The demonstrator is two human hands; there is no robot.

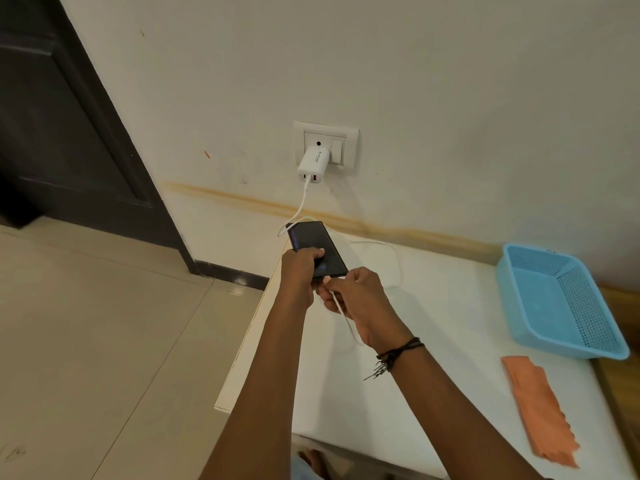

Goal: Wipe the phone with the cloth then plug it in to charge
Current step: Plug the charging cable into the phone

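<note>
Cloth (pixel 540 414) lies aside, well right of the phone (pixel 317 245). Left hand (pixel 299 268) clamps the slick, rigid phone's edges; right hand (pixel 356 296) fingers pinch the floppy cable (pixel 341 308) by its stiff plug.

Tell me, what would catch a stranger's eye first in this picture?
Probably the two hands in the middle: the left hand grips a dark phone above the white table, while the right hand pinches the white cable at its lower end. Above them, a white charger sits in the wall socket. At right lie a blue basket and an orange cloth.
</note>
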